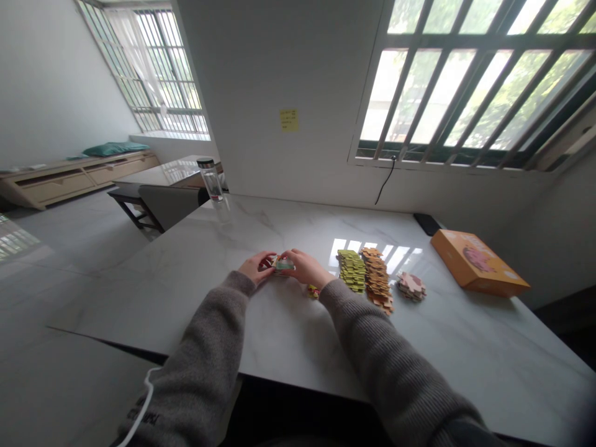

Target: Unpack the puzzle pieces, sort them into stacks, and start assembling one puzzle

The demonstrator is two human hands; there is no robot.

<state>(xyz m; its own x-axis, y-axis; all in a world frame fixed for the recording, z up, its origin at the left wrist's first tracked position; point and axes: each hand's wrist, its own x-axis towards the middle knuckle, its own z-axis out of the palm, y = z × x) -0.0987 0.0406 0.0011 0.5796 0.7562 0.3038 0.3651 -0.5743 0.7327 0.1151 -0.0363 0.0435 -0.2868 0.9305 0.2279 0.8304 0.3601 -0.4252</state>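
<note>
Two-handed work, holding a small stack of puzzle pieces point(284, 264) near the middle of the white marbled table point(279, 335). Pinching its left side between thumb and fingertips of the left hand point(259, 267); pinching its right side with the right hand point(306, 267), fingers bent over the top. Not making out the piece count, too small and part-covered. Seeing some yellow-and-red pieces point(313, 290) just below the right hand, partly hidden by the right sleeve point(363, 329). Going right from there: seeing a green overlapped row point(351, 271), an orange-brown row point(377, 279) right beside it, then a pinkish pile point(411, 287) a bit apart. Farther right, seeing an orange box point(479, 262) lying flat, with a black flat object point(427, 223) near its far corner.
</note>
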